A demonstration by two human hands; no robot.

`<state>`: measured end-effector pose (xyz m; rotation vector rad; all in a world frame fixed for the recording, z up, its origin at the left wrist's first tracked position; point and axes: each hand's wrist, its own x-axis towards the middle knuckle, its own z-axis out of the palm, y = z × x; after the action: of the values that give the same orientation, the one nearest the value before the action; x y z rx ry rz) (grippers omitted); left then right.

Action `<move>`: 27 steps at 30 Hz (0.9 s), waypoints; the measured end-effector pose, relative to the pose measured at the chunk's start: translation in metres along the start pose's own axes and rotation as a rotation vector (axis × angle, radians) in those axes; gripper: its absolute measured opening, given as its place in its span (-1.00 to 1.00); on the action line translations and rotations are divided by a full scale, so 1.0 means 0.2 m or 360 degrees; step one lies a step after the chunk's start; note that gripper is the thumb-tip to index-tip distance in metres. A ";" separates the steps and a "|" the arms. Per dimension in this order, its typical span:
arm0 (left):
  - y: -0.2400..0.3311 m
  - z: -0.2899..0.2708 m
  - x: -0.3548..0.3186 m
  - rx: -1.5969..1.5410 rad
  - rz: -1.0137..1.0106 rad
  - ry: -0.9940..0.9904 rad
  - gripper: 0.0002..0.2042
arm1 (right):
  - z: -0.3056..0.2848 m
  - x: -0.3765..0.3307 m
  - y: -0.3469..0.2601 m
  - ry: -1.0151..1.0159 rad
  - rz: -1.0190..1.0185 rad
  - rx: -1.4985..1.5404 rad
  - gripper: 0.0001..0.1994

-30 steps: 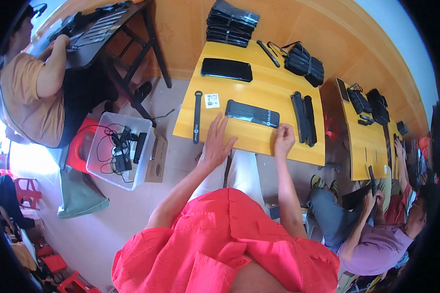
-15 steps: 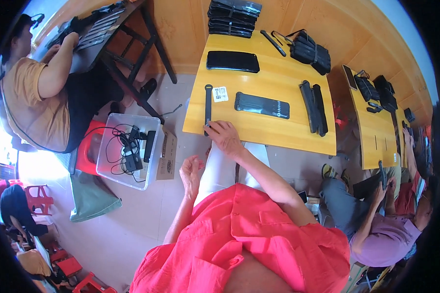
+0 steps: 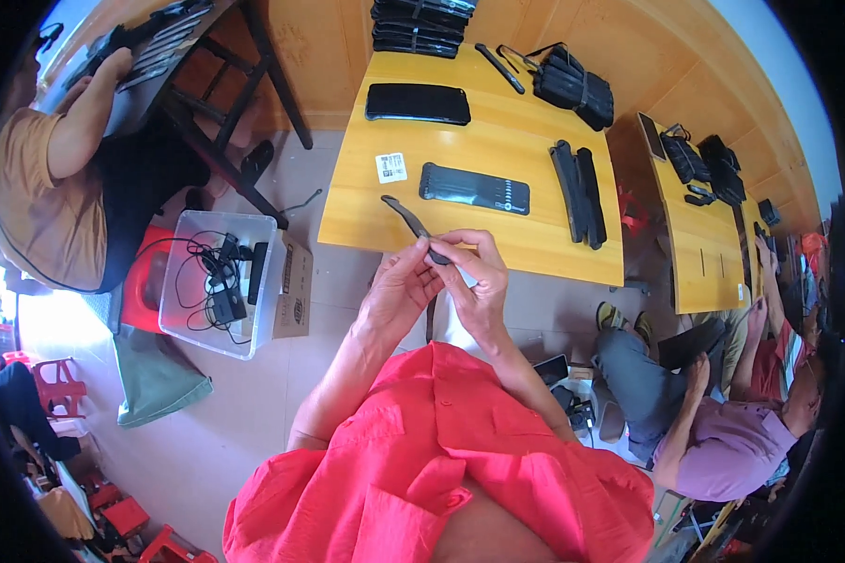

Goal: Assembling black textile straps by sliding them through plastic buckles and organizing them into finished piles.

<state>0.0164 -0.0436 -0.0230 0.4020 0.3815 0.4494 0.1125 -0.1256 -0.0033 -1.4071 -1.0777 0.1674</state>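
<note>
A black strap (image 3: 406, 214) is raised off the near left edge of the yellow table (image 3: 357, 211), its free end pointing away from me. My left hand (image 3: 396, 286) pinches its near end between the fingertips. My right hand (image 3: 479, 281) is closed on the same end, the two hands touching. The fingers hide that end of the strap. Beyond the hands lies a flat dark packet of straps (image 3: 474, 189) with white marks. A white printed label (image 3: 391, 168) lies to its left.
Farther back are a black flat pack (image 3: 417, 104), a stack of black packs (image 3: 422, 28) and a tied black bundle (image 3: 575, 89). Dark strips (image 3: 577, 197) lie at right. A clear bin (image 3: 174, 281) of cables stands on the floor. Co-workers sit on both sides.
My right hand has lifted the strap from the table and drawn it nearer to me. My left hand has risen to meet it and now grips the strap too.
</note>
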 end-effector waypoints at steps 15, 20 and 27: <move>-0.04 0.11 -0.03 0.0652 0.0345 0.0312 -0.77 | -0.18 0.00 -0.04 -0.0213 0.0126 0.0048 -0.89; -0.04 0.11 -0.03 0.0737 0.0360 0.0363 -0.77 | -0.19 0.00 -0.05 -0.0248 0.0191 0.0035 -0.89; -0.05 0.11 -0.03 0.0785 0.0392 0.0397 -0.77 | -0.20 -0.01 -0.05 -0.0300 0.0241 -0.0016 -0.87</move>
<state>0.0245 -0.0618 -0.0076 0.8823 0.6934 0.6494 0.1337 -0.1564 0.0124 -1.5051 -1.1259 0.4113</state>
